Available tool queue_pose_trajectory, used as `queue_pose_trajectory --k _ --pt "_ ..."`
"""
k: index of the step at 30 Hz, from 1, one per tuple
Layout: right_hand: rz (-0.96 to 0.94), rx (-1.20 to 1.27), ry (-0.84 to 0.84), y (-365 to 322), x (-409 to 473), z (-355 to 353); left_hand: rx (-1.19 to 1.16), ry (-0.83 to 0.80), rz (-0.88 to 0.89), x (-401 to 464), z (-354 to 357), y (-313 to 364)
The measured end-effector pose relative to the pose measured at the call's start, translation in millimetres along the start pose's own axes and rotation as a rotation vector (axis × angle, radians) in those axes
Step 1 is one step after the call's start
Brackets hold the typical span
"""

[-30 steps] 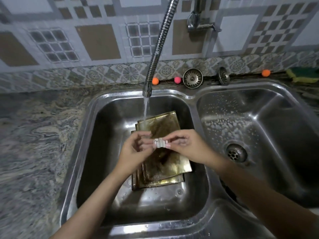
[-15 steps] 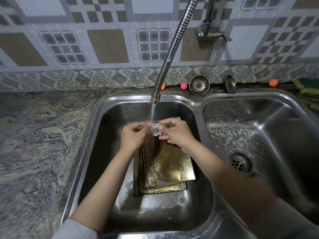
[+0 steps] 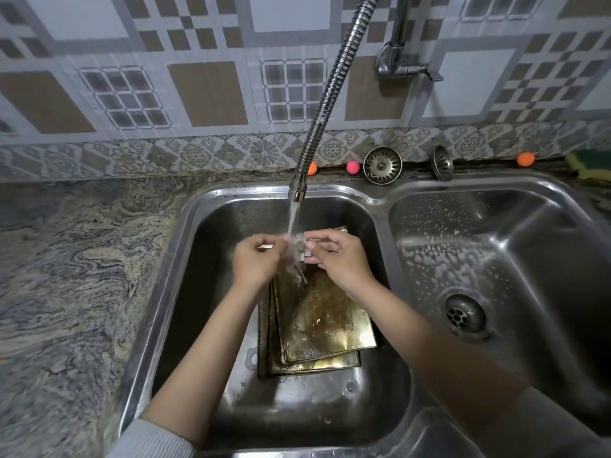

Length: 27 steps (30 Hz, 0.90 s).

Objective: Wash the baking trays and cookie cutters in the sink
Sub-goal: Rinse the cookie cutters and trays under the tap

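Both hands meet under the running water, above the left basin. The left hand (image 3: 256, 259) and the right hand (image 3: 340, 259) each have the fingers curled, and together they pinch a small pale cookie cutter (image 3: 299, 247) from its two sides. The water stream (image 3: 293, 219) falls straight on the cutter and splashes around it, so its shape is blurred and I cannot tell it.

Below the hands, towards 6 o'clock, the baking trays (image 3: 324, 322) lie stacked on the bottom of the left basin (image 3: 185, 292). They are golden, wet and stained brown, and the top one lies a little turned against the ones under it.

The flexible metal faucet hose (image 3: 334, 84) comes down from 12 o'clock and its nozzle ends just above the hands. At 3 o'clock is the right basin (image 3: 496, 246), with spots of foam on its wall and a drain (image 3: 464, 314) in its floor.

On the ledge behind the sink, from 12 to 2 o'clock, stand an orange ball (image 3: 312, 167), a pink ball (image 3: 353, 167), two metal strainers (image 3: 382, 165), another orange ball (image 3: 525, 159) and a green and yellow sponge (image 3: 588, 165). The marbled stone surface (image 3: 66, 276) spreads at 9 o'clock, and a patterned tile wall (image 3: 205, 94) rises behind everything.
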State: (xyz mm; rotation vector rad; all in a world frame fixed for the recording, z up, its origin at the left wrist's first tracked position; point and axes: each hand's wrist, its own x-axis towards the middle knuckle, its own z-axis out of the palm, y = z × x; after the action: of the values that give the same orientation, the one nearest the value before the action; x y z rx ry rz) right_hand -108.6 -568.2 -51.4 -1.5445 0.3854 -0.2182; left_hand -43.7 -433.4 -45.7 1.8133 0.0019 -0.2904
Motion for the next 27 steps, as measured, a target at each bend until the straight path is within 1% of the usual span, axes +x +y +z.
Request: queue_pose_trajectory --k 5,8,11,19,22,27 --pt "-0.022 0.021 -0.022 3 3 9 -0.001 0.032 -0.018 0 -7 0" --pt "-0.033 0.024 -0.038 4 3 14 0.021 0.038 0.027 0 -11 1" --pt "-0.063 0.027 -0.044 4 3 17 0.058 0.022 0.083 1 -16 0" --pt "-0.109 0.018 -0.011 3 1 -2 0.024 -0.036 0.095 -6 -1 7" --pt "-0.109 0.035 0.005 3 2 -11 -0.038 -0.055 0.079 -9 8 14" --pt "-0.083 0.059 0.020 2 4 -16 -0.159 -0.070 -0.031 -13 16 22"
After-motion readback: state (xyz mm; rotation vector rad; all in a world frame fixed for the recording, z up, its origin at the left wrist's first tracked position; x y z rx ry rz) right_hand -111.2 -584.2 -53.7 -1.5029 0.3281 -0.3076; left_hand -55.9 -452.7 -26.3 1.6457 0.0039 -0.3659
